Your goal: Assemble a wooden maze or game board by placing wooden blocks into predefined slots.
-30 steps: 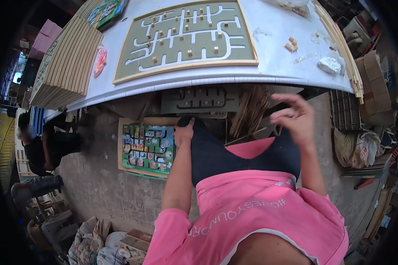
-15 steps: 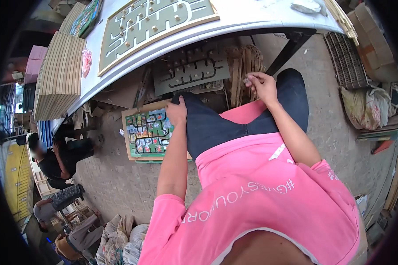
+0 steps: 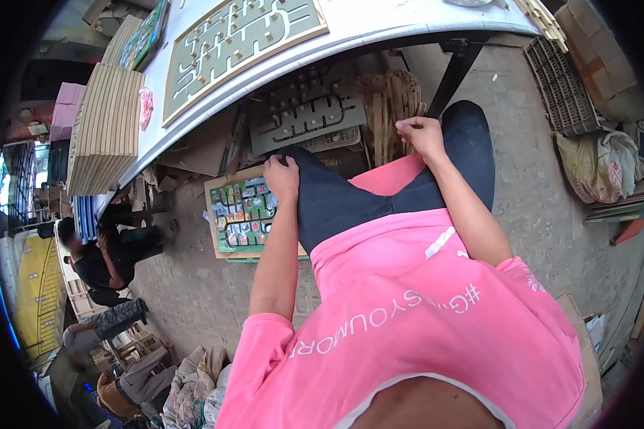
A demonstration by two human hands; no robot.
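Observation:
My left hand (image 3: 282, 177) rests against my left knee, fingers lying loosely over the dark trousers and not gripping anything I can see. Beside it, partly covered by my forearm, is a wood-framed board (image 3: 242, 248) with a green printed surface, dark winding slots and many small coloured pictures. Over my right thigh, my right hand (image 3: 421, 137) is raised with thumb and fingertips pinched together. Whatever is between them is too small to make out. Just beyond that hand stand wooden strips (image 3: 392, 118) under the table.
On the white table (image 3: 365, 25) ahead lies a grey slotted board (image 3: 240, 53) with small wooden pegs. Stacked wooden panels (image 3: 104, 121) are at the left. Another slotted board (image 3: 304, 118) leans below the table, near its black leg (image 3: 454, 75). A person (image 3: 104, 261) sits at far left.
The view has shifted slightly. My left hand's fingers have settled more over the knee. My right hand stays pinched near the wooden strips; the small pale thing seen at its fingertips is no longer distinct.

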